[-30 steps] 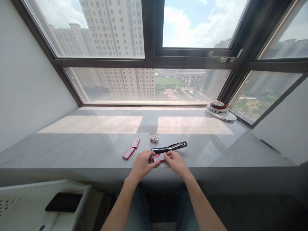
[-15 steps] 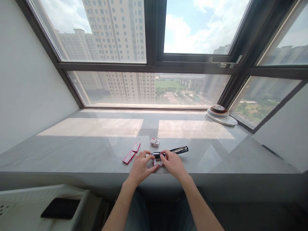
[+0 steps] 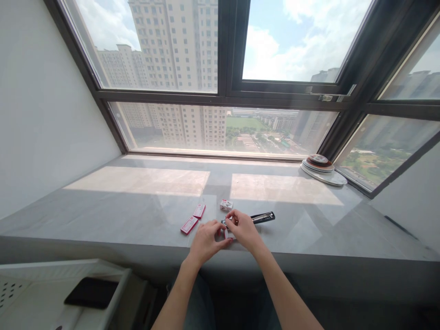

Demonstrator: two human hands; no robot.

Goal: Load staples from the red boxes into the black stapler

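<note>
My left hand (image 3: 205,240) is closed with its thumb and fingers around a small red-and-white staple box (image 3: 228,234) close to the ledge's front edge. Just above the box, the fingers of my right hand (image 3: 244,230) are pinched together; what is between them is too small to make out. A black stapler (image 3: 264,217) lies opened out, its metal channel showing. Its left end is partly hidden behind my right hand. Two flat red-and-white boxes (image 3: 189,225) lie left of my hands, and another small white-and-red box (image 3: 226,205) sits beyond them.
The pale stone window ledge (image 3: 137,215) stretches along the window. A stack of plates (image 3: 323,170) stands in the far right corner. Below the ledge at left, a dark phone-like slab (image 3: 92,292) lies on a white plastic surface (image 3: 37,293).
The view has shifted slightly, so everything sits a little further right. My right hand's fingers have moved to the stapler's left end above the box. My left hand stays at the box.
</note>
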